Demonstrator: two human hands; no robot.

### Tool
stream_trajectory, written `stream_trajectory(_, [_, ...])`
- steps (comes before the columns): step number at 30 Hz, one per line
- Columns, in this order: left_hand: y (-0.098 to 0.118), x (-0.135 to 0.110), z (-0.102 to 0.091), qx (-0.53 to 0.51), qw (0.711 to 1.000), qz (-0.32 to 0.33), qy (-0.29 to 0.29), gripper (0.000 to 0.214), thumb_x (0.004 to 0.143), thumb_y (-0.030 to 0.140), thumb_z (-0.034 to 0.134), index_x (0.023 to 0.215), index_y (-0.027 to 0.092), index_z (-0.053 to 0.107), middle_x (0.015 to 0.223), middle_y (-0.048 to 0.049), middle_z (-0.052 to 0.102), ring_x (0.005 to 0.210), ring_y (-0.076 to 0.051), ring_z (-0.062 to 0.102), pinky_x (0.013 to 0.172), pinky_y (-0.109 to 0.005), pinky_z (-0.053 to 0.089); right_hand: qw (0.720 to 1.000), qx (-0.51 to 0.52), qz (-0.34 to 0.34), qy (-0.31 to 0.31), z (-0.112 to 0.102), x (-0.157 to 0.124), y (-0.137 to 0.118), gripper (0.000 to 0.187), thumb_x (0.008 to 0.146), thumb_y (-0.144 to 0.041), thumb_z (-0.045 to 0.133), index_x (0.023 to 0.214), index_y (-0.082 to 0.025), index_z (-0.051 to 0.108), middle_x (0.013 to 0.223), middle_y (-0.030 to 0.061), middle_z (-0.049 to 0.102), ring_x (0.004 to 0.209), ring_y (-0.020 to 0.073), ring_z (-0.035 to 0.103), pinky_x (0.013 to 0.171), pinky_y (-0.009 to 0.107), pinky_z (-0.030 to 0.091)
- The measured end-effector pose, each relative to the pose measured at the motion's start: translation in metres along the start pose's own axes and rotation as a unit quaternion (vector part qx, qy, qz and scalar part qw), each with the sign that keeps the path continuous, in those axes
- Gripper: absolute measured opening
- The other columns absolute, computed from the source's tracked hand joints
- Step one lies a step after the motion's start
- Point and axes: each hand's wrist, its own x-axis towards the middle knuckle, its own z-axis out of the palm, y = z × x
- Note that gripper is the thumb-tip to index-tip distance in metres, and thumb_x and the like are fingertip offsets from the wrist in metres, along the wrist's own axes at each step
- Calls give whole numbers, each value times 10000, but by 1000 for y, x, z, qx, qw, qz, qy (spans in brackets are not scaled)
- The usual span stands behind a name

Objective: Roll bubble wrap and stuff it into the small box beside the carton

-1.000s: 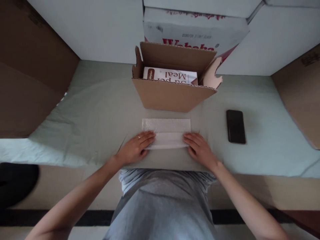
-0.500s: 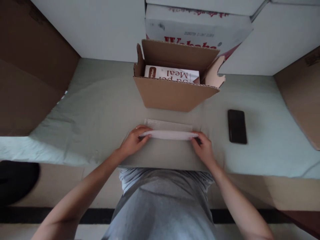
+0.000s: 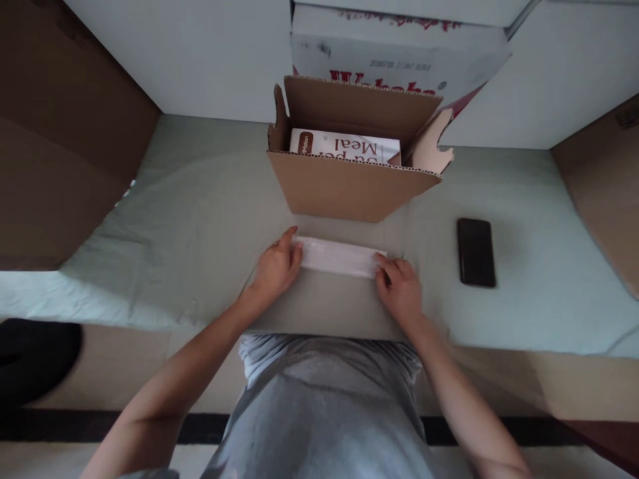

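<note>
A folded white sheet [image 3: 338, 258], thin and slightly translucent like foam or plastic wrap, lies as a narrow strip on the green-covered surface. At its left end is my left hand [image 3: 276, 267], with the thumb and index finger closed around the edge. My right hand [image 3: 399, 285] pinches the opposite end, its other fingers curled. Just beyond the strip stands an open cardboard box [image 3: 349, 188] with its flaps up. Inside it sits a white carton [image 3: 349, 145] with brown lettering reading "Meal", upside down to me.
A black phone [image 3: 476, 253] lies to the right on the green cloth [image 3: 200, 199]. Large brown cartons stand at the left [image 3: 64, 146] and right [image 3: 604, 186]. Behind the open box is a white printed carton [image 3: 399, 50]. A round black object [image 3: 37, 362] is below at left.
The raised fold of the white sheet has gone over away from me and now lies flat on the rest of it. Both hands followed it, the left one moving farther forward.
</note>
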Motion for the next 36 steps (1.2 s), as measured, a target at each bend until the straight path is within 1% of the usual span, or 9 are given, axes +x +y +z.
stream_trajectory(6, [-4, 3, 2, 26, 999, -15, 22, 427, 871, 258, 476, 1270, 106, 493, 785, -87, 668, 731, -221, 638, 705, -339, 498, 1000, 6, -9, -7, -1, -1, -2, 287, 892, -249, 451, 1118, -177, 613, 832, 94, 594, 806, 230, 540, 721, 399, 479])
stream_trajectory(10, [-6, 3, 2, 54, 994, 68, 73, 379, 873, 225, 472, 1230, 101, 512, 1037, -168, 625, 1006, -283, 573, 880, -443, 464, 999, 44, -15, -5, -2, 5, 0, 241, 871, -307, 516, 1059, -188, 609, 1151, 142, 542, 1079, 279, 489, 876, 470, 446])
stream_trajectory(13, [1, -9, 2, 53, 983, 142, 100, 366, 874, 180, 464, 1237, 142, 498, 1292, -183, 488, 1219, -323, 423, 981, -524, 383, 998, 54, -26, -28, -3, 12, 1, 207, 864, -308, 518, 1012, -182, 590, 1107, 133, 576, 1067, 275, 503, 884, 468, 440])
stream_trajectory(17, [25, -43, 12, 19, 955, 296, -12, 389, 869, 126, 443, 1252, 187, 483, 1318, -129, 495, 1246, -291, 414, 1001, -473, 392, 995, 48, -47, -73, -9, 13, -9, 166, 833, -331, 560, 905, -186, 595, 930, 102, 609, 913, 261, 536, 799, 439, 456])
stream_trajectory(21, [41, -74, 24, 18, 947, 305, -94, 460, 827, 109, 462, 1287, 100, 446, 1304, -164, 507, 1231, -296, 443, 1033, -459, 378, 970, 122, -121, -170, -18, -7, -26, 105, 873, -257, 499, 894, -198, 584, 846, 64, 625, 830, 221, 557, 773, 416, 465])
stream_trajectory(24, [32, -81, 27, -6, 936, 330, -126, 539, 772, 112, 499, 1306, 94, 427, 1350, -162, 468, 1292, -296, 382, 1106, -475, 293, 952, 167, -154, -203, -24, -22, -29, 210, 865, -162, 460, 1029, -220, 576, 928, 67, 629, 892, 214, 567, 817, 425, 486])
stream_trajectory(26, [22, -78, 26, -26, 924, 357, -138, 546, 763, 118, 506, 1304, 105, 431, 1362, -156, 460, 1313, -285, 363, 1123, -462, 273, 952, 161, -163, -205, -26, -25, -27, 338, 834, -148, 490, 1158, -230, 541, 1154, 109, 573, 1089, 251, 521, 901, 476, 472])
stream_trajectory(30, [11, -63, 19, -72, 904, 398, -139, 371, 852, 155, 454, 1217, 120, 512, 1272, -155, 548, 1264, -245, 444, 1103, -421, 320, 939, 131, -214, -237, -24, -18, -27, 526, 796, -219, 583, 1304, -220, 446, 1479, 131, 294, 1380, 308, 222, 1039, 557, 368])
stream_trajectory(36, [14, -57, 13, -184, 916, 337, -113, 342, 866, 145, 375, 1173, 153, 526, 1165, -122, 616, 1150, -200, 538, 1021, -390, 423, 944, 172, -229, -163, -5, -17, -27, 400, 795, -90, 492, 1168, -228, 535, 1318, 108, 508, 1319, 252, 365, 1032, 522, 401])
